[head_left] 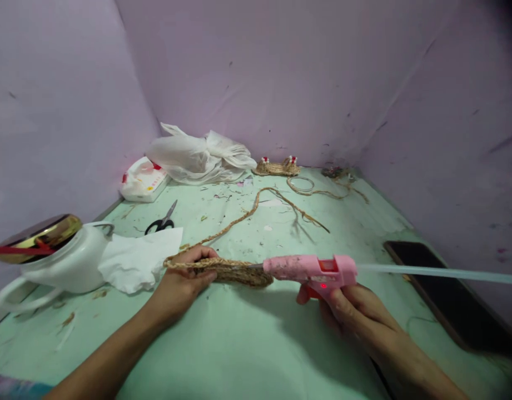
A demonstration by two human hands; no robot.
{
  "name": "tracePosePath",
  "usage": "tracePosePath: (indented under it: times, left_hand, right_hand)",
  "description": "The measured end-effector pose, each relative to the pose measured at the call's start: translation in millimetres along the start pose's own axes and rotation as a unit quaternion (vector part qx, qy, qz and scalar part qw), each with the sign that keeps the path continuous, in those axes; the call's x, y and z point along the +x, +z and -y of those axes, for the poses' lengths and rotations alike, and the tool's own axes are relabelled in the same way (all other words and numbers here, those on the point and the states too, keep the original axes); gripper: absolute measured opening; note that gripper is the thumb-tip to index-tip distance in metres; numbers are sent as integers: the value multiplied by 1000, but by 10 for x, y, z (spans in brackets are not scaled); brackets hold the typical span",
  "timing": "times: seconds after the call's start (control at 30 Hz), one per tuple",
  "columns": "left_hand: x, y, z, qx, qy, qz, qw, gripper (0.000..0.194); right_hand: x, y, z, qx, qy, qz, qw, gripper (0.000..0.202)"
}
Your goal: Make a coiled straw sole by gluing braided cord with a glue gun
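My right hand (351, 311) is wrapped round the handle of a pink hot glue gun (299, 269), which has a small red light lit on its side. A long translucent glue stick (439, 272) sticks out of its back end. The gun's nozzle meets a long, flat piece of coiled straw braid (243, 275). My left hand (187, 280) grips this piece at its left end, thumb in front. From there a loose tail of braided cord (239, 219) runs back across the table and bends to the right.
Left on the green table (256, 355) stand a white teapot (72, 261), crumpled tissue (133, 258), black-handled scissors (162, 222) and a tissue pack (145, 180). Behind are a white plastic bag (201, 155), a decorated straw piece (276, 168) and a ring (301, 184). A phone (447, 294) lies right.
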State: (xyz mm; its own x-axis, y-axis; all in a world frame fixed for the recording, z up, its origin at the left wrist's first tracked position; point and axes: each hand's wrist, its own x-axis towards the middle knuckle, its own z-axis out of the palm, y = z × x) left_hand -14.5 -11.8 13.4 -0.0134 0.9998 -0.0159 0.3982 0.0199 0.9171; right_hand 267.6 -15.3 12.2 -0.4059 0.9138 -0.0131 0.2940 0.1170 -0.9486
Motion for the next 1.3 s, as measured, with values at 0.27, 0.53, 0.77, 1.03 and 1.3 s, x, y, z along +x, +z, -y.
tracePosePath:
  times: [0.27, 0.53, 0.77, 1.03, 1.3]
  left_hand:
    - [-40, 33, 18, 34, 61, -49, 996, 8]
    - [-97, 31, 46, 56, 126, -58, 989, 5]
    - [-53, 55, 21, 53, 128, -48, 989, 5]
    - [-71, 66, -3, 60, 120, -46, 990, 5]
    - [-58, 76, -4, 66, 116, -43, 990, 7]
  right_hand:
    - [-98, 5, -6, -84, -30, -50, 995, 37]
    - [-104, 67, -38, -160, -50, -23, 986, 33]
    - [-39, 117, 25, -171, -64, -17, 983, 35]
    - [5, 155, 127, -155, -83, -11, 984, 30]
    - [61, 192, 176, -151, -102, 3, 983, 36]
